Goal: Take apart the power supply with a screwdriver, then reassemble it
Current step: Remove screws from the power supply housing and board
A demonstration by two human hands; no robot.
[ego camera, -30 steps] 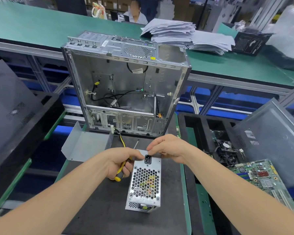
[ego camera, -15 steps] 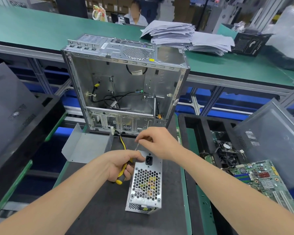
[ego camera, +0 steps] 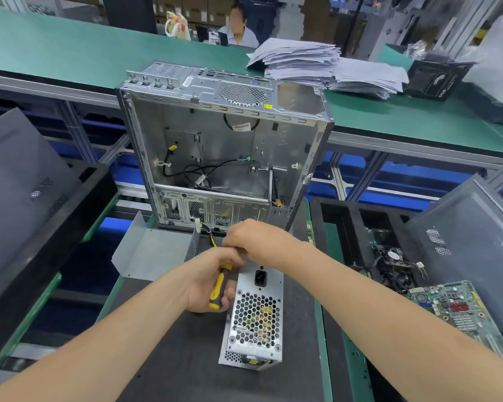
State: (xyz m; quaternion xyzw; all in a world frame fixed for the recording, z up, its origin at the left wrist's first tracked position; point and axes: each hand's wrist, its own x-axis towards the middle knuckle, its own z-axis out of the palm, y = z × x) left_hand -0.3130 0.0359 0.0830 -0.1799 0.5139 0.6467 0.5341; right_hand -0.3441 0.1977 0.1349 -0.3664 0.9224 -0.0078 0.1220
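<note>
The silver power supply [ego camera: 256, 317] stands on end on the black mat [ego camera: 172, 358], with its honeycomb grille and black socket facing me. My left hand [ego camera: 206, 281] grips the yellow-and-black screwdriver [ego camera: 219, 287] by the handle, just left of the unit's top. My right hand [ego camera: 253, 240] is curled above the unit's top left corner, fingertips meeting my left hand at the screwdriver's upper end. The screwdriver's shaft and tip are hidden under my hands.
An open metal computer case [ego camera: 224, 152] stands behind the power supply. A bent grey metal cover [ego camera: 154, 250] lies to the left. A motherboard [ego camera: 453, 309] and fan sit in the black tray on the right. Grey side panels lean at both edges.
My right hand drew left from the unit's top to meet my left hand. My left hand turned the screwdriver more upright. The power supply has stayed put.
</note>
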